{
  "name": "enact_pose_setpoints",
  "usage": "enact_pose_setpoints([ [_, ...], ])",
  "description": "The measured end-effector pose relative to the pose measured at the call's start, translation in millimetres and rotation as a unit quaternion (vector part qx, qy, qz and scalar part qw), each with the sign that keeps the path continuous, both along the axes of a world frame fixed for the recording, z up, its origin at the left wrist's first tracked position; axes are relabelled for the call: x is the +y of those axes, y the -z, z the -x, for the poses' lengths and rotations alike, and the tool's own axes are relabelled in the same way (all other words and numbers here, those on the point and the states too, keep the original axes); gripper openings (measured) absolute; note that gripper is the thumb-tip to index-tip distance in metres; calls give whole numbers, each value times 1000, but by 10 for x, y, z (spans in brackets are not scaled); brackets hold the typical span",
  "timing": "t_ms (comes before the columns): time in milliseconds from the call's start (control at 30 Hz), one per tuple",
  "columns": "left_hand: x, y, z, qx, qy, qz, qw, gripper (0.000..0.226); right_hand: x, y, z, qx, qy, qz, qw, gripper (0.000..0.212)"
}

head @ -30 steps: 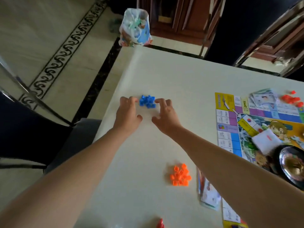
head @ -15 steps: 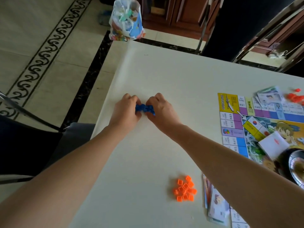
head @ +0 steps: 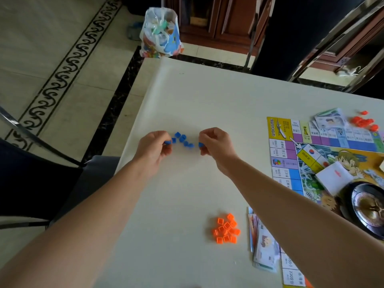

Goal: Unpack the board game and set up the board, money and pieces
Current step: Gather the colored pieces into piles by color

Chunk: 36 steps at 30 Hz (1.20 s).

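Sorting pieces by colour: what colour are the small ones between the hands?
The pieces are blue; best in head view.

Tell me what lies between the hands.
In the head view, a loose scatter of blue pieces lies on the table between the left hand and the right hand; each pinches one more.

Bare table (head: 197,96) beyond blue pieces (head: 182,139); orange pieces (head: 226,230) near.

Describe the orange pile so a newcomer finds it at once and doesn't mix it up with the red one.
Start at the colourful board on the right of the white table. Beside its near left edge, just left of the near banknotes, lies a tight heap of orange pieces. The red pieces lie by the board's far edge, the blue pieces farther up the table.
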State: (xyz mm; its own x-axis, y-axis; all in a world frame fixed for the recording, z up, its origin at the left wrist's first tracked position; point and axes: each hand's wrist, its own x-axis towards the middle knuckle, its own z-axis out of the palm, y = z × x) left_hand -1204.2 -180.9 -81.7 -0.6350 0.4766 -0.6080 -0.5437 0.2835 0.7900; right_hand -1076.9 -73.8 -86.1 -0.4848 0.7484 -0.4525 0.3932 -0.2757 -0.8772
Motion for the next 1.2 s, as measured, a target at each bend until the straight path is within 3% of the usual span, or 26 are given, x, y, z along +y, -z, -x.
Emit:
enact_pose_setpoints([
  [67, -17, -41, -32, -56, -26, -25, 998, 18, 6, -35, -49, 40, 40, 86, 995, 4],
  [200, -29, -52, -85, -128, -68, -58, 988, 18, 35, -50, -91, 88, 111, 165, 976, 7],
  [333, -34, -36, -37, -175, -107, -95, 974, 19, 68, -112, -62, 176, 174, 296, 922, 19],
  [400, -38, -17, -7, -171, -94, -90, 977, 19, 86, -121, -52, 195, 178, 319, 910, 21],
  [500, -20, 15, 22, -109, -48, -26, 993, 24, 59, -131, -10, 149, 153, 292, 932, 21],
  [567, 7, 31, 40, 13, 6, 50, 999, 28, 27, -86, 37, 59, 102, 203, 972, 29],
  [600, 10, 62, 57, 117, 50, 96, 987, 31, 3, -49, 70, 10, 64, 134, 989, 35],
  [667, -6, 130, 93, 369, 151, 164, 903, 34, -66, 45, 129, -69, -24, -50, 996, 39],
  [733, -12, 142, 115, 499, 219, 172, 820, 23, -131, 113, 160, -141, -113, -225, 957, 29],
  [800, 17, 135, 123, 548, 295, 193, 758, 19, -172, 147, 187, -195, -183, -342, 901, 18],
  [900, 47, 128, 147, 593, 401, 240, 656, 42, -222, 168, 224, -274, -249, -469, 802, 29],
  [967, 67, 131, 176, 622, 447, 266, 585, 45, -247, 171, 250, -326, -260, -525, 742, 43],
  [1033, 89, 140, 174, 656, 476, 279, 515, 41, -219, 233, 252, -350, -297, -542, 704, 41],
  [1100, 105, 153, 159, 677, 483, 280, 480, 33, -178, 302, 257, -319, -330, -548, 700, 34],
  [1200, 70, 173, 172, 682, 483, 265, 482, 24, -180, 255, 248, -289, -308, -589, 689, 35],
])
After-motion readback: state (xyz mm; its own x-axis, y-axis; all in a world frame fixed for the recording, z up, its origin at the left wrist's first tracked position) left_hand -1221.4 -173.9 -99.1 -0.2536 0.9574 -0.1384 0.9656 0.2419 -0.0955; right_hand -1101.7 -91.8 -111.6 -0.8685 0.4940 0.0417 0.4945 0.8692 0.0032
